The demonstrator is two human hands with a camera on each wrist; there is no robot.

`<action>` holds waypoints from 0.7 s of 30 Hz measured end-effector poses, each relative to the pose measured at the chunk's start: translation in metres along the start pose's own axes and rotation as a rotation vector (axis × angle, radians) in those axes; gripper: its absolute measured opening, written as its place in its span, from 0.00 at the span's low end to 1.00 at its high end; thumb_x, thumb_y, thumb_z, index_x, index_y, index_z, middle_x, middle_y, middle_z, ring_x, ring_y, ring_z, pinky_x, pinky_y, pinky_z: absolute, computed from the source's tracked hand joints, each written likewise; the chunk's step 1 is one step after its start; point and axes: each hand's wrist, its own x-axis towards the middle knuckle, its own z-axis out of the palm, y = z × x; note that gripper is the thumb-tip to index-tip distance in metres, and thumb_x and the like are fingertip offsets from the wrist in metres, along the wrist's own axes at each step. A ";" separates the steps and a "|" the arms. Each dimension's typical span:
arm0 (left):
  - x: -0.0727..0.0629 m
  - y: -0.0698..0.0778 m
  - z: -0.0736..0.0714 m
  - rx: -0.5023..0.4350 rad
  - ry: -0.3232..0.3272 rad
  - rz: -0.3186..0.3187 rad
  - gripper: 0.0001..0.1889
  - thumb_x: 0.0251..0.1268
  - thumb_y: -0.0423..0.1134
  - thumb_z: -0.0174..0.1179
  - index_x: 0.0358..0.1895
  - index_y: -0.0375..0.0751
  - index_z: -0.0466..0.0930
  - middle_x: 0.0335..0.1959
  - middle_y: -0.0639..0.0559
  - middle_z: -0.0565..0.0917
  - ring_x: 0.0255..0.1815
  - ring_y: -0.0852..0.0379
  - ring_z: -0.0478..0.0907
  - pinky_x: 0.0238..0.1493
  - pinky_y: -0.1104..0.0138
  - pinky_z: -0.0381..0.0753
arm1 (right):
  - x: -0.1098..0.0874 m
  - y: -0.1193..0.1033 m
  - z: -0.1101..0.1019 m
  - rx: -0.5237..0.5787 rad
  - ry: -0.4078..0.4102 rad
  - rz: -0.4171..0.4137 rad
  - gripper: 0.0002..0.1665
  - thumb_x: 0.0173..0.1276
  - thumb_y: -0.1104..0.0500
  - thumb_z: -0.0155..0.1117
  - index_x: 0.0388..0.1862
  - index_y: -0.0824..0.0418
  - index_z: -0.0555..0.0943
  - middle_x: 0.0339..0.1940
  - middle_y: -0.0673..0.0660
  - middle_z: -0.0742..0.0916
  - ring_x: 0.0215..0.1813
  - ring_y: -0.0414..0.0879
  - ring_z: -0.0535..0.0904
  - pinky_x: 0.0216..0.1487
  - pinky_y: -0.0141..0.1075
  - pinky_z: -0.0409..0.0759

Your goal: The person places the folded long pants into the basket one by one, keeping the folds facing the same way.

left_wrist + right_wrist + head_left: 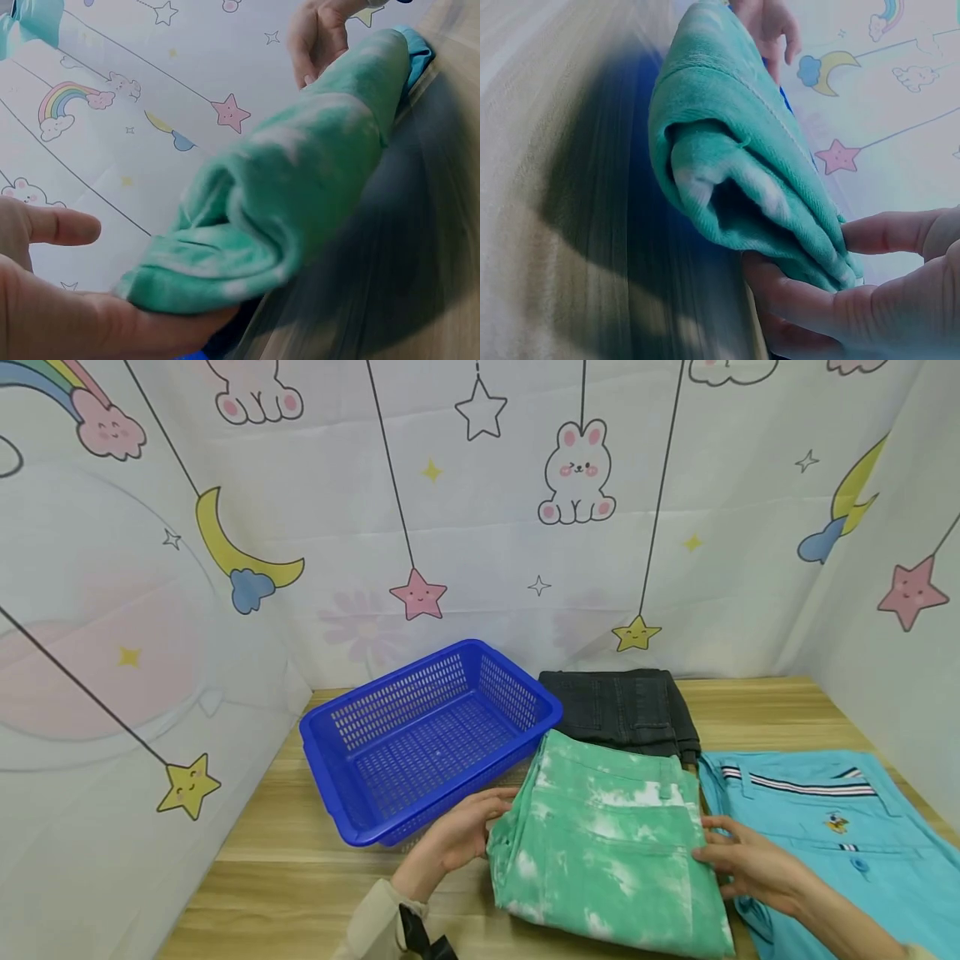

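Folded green-and-white tie-dye trousers [607, 852] are between my two hands, in front of a blue basket. In the left wrist view their rolled-up side fold [262, 202] faces me, with a dark shadow on the wood below. My left hand [461, 835] touches the left edge; its fingers [157, 330] lie straight along the fold, and the thumb stands away from the cloth. At the right edge, my right hand [757, 864] pinches the layers, with thumb and fingers [795, 292] on opposite sides of the fold.
The blue plastic basket [431, 689] stands back left, nothing in it. Folded black trousers [618, 706] lie behind the green ones. Light-blue trousers [817, 852] with a striped waistband lie on the wooden table [255, 877] at right. A patterned white curtain [487, 518] surrounds the table.
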 end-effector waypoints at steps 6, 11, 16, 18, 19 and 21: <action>0.001 0.001 -0.001 -0.078 -0.024 0.011 0.24 0.65 0.37 0.43 0.62 0.28 0.60 0.45 0.52 0.77 0.36 0.63 0.77 0.37 0.68 0.76 | -0.002 0.002 0.000 0.038 0.022 0.022 0.47 0.66 0.60 0.50 0.66 0.68 0.29 0.65 0.79 0.39 0.60 0.71 0.61 0.47 0.53 0.74; 0.000 0.001 -0.003 -0.163 -0.009 0.033 0.24 0.64 0.38 0.43 0.61 0.26 0.62 0.36 0.56 0.80 0.35 0.61 0.77 0.38 0.66 0.75 | -0.004 0.006 0.003 0.063 0.043 0.023 0.48 0.66 0.59 0.51 0.67 0.69 0.28 0.65 0.79 0.40 0.61 0.71 0.60 0.49 0.54 0.73; -0.003 -0.001 -0.001 -0.257 0.057 0.074 0.23 0.65 0.38 0.43 0.60 0.28 0.63 0.34 0.54 0.79 0.35 0.59 0.76 0.40 0.66 0.74 | -0.003 0.010 0.011 0.121 0.098 0.028 0.50 0.65 0.61 0.52 0.66 0.69 0.27 0.66 0.79 0.38 0.60 0.71 0.60 0.48 0.55 0.73; -0.003 -0.002 0.000 -0.300 0.076 0.098 0.21 0.65 0.37 0.42 0.59 0.29 0.65 0.35 0.53 0.78 0.36 0.58 0.75 0.41 0.65 0.74 | -0.002 0.012 0.015 0.136 0.122 0.027 0.50 0.65 0.62 0.53 0.66 0.69 0.27 0.66 0.79 0.38 0.59 0.70 0.62 0.48 0.56 0.73; -0.003 -0.003 0.000 -0.319 0.083 0.109 0.20 0.65 0.36 0.42 0.57 0.30 0.67 0.36 0.53 0.78 0.36 0.58 0.75 0.42 0.65 0.74 | -0.002 0.012 0.017 0.139 0.135 0.027 0.50 0.65 0.62 0.53 0.66 0.69 0.27 0.66 0.79 0.39 0.59 0.70 0.62 0.48 0.56 0.73; -0.003 -0.004 0.000 -0.359 0.093 0.127 0.20 0.65 0.36 0.40 0.57 0.30 0.68 0.36 0.52 0.78 0.36 0.58 0.75 0.42 0.65 0.73 | -0.001 0.013 0.021 0.136 0.149 0.027 0.50 0.65 0.62 0.53 0.66 0.69 0.28 0.66 0.79 0.39 0.58 0.69 0.64 0.47 0.55 0.73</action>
